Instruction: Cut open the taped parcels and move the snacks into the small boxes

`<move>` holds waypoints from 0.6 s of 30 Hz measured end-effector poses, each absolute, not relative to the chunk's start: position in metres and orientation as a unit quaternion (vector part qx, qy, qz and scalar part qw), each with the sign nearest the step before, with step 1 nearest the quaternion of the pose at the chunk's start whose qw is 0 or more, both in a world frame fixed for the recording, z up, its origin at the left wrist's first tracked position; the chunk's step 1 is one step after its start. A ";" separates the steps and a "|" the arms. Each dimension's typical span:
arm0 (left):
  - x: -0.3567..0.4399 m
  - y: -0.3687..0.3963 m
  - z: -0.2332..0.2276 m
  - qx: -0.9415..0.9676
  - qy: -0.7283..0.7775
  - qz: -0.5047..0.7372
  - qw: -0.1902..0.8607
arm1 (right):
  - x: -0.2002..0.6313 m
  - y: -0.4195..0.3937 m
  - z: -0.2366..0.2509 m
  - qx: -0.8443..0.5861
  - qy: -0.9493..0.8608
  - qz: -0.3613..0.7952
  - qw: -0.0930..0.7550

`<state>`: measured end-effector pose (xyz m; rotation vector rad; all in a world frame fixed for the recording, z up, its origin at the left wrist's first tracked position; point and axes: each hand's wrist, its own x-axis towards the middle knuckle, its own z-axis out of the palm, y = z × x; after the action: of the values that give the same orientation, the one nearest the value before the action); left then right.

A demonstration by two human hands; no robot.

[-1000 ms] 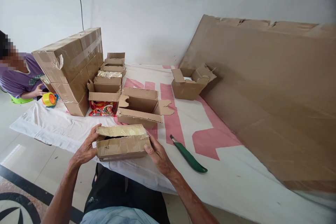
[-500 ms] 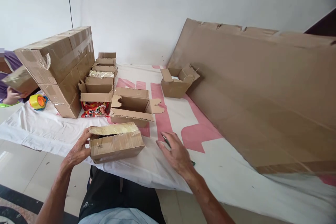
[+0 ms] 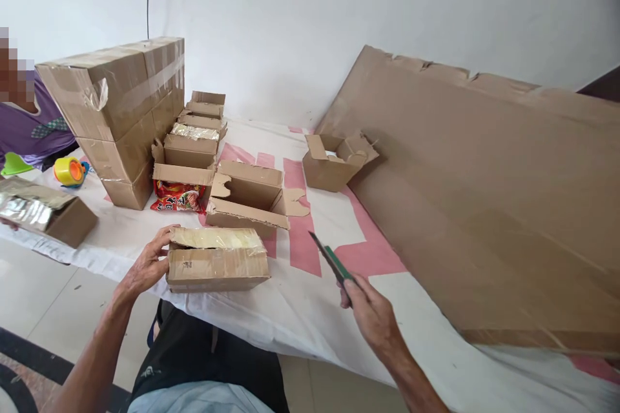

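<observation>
At the table's front edge lies a small taped cardboard box (image 3: 217,268), with a narrow gap between its top flaps. My left hand (image 3: 146,266) grips its left end, thumb in front and fingers behind. To the right, my right hand (image 3: 371,313) is closed around a green box cutter (image 3: 338,264), its blade out and pointing up and left, apart from the box. Just behind the taped box stands an open cardboard box (image 3: 249,211) with its flaps spread. A red printed food packet (image 3: 178,196) lies to the left of that one.
Sealed boxes (image 3: 130,103) are stacked at the left, with open boxes (image 3: 186,151) beside them. Another open box (image 3: 327,168) stands near a large leaning cardboard sheet (image 3: 484,206). A yellow tape roll (image 3: 68,171) and a co-worker's box (image 3: 72,222) are at far left.
My right hand has moved right and raised the box cutter, so its blade now shows. My left hand stays on the box. The co-worker's box has come down onto the table edge.
</observation>
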<state>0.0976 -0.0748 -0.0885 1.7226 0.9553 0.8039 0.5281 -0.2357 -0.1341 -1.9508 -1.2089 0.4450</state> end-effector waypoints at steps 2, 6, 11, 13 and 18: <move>0.095 -0.075 -0.087 0.716 0.392 0.312 0.487 | 0.513 -0.226 -0.091 -0.705 -0.517 0.260 0.410; 0.099 -0.078 -0.082 0.724 0.389 0.310 0.478 | 0.471 -0.189 -0.014 -0.597 -0.655 0.323 0.332; 0.105 -0.086 -0.077 0.723 0.349 0.333 0.494 | 0.433 -0.140 0.023 -0.497 -0.756 0.320 0.281; 0.106 -0.087 -0.077 0.722 0.348 0.336 0.495 | 0.428 -0.130 0.025 -0.483 -0.775 0.315 0.260; 0.105 -0.085 -0.080 0.727 0.357 0.340 0.477 | 0.425 -0.123 0.035 -0.495 -0.796 0.286 0.200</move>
<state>0.1047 -0.0849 -0.0803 1.7766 0.8717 0.8315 0.4254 -0.1228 0.0345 -1.3840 -2.2242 0.8002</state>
